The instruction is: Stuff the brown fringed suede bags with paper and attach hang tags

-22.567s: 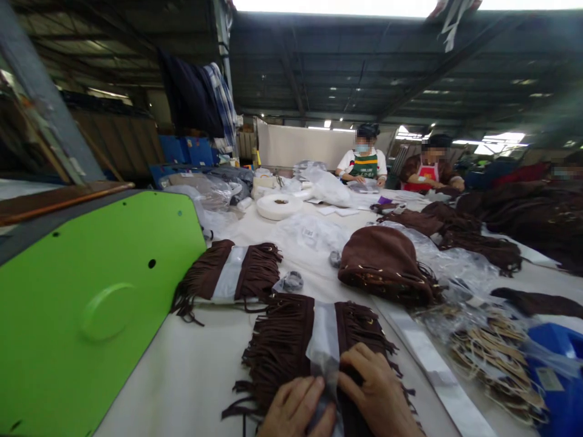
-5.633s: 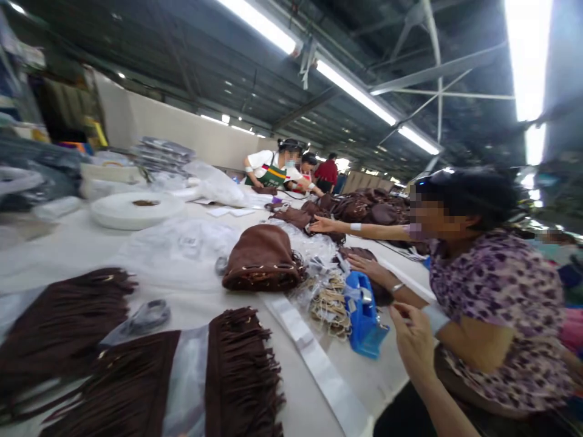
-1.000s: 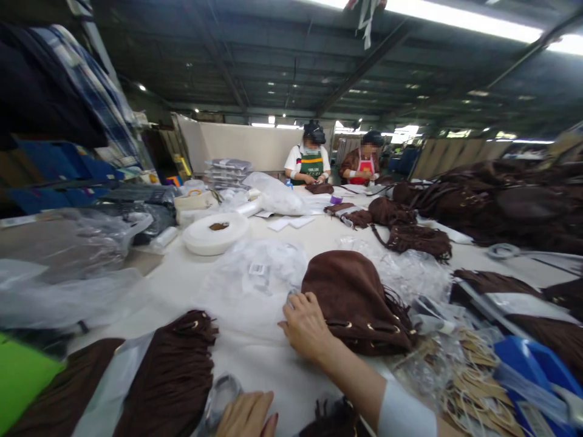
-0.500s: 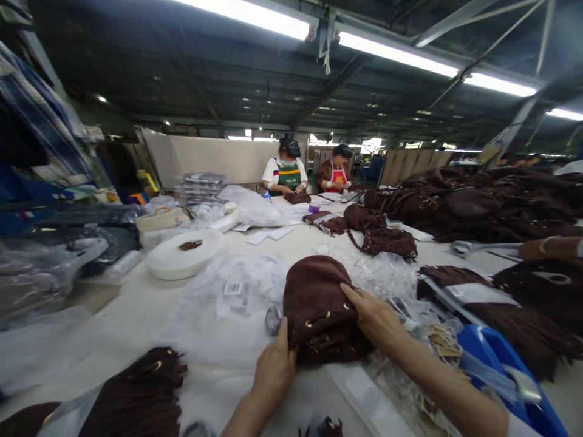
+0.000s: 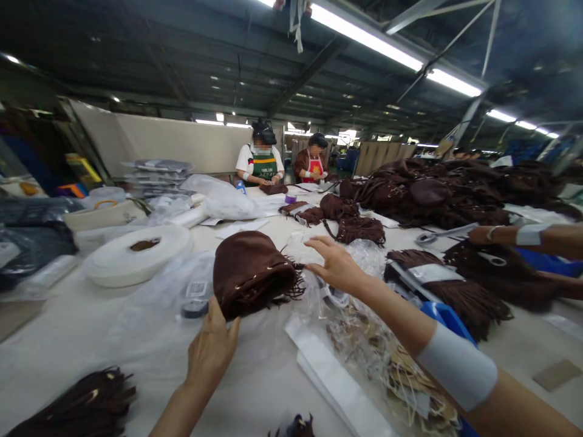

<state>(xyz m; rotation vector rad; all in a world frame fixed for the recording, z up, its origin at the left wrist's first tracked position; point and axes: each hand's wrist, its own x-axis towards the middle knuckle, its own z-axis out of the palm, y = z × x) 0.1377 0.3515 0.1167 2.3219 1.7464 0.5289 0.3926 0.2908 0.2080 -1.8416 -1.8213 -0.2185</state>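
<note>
A dark brown fringed bag [image 5: 252,267] with gold eyelets lies in front of me, its gathered opening facing me and the fringe to the right. My left hand [image 5: 209,343] is at its lower left edge, thumb and fingers apart, fingertips touching or very close to it. My right hand [image 5: 339,264] is just right of the fringe, fingers spread and holding nothing; its thumb is near a thin dark strand. Under and left of the bag is clear plastic wrapping [image 5: 155,309] with a barcode label [image 5: 197,289].
A white roll [image 5: 109,261] stands at left. White strips [image 5: 332,376] and tan cords [image 5: 410,388] lie near my right forearm. A co-worker's hand [image 5: 483,235] is over a brown bag at right. Another fringed bundle [image 5: 82,400] is at lower left. Two people sit opposite by a brown pile [image 5: 423,191].
My right hand has come off the bag and opened beside it. The bag has turned so that its opening and fringe show. My left hand's hold has loosened. The view has swung right.
</note>
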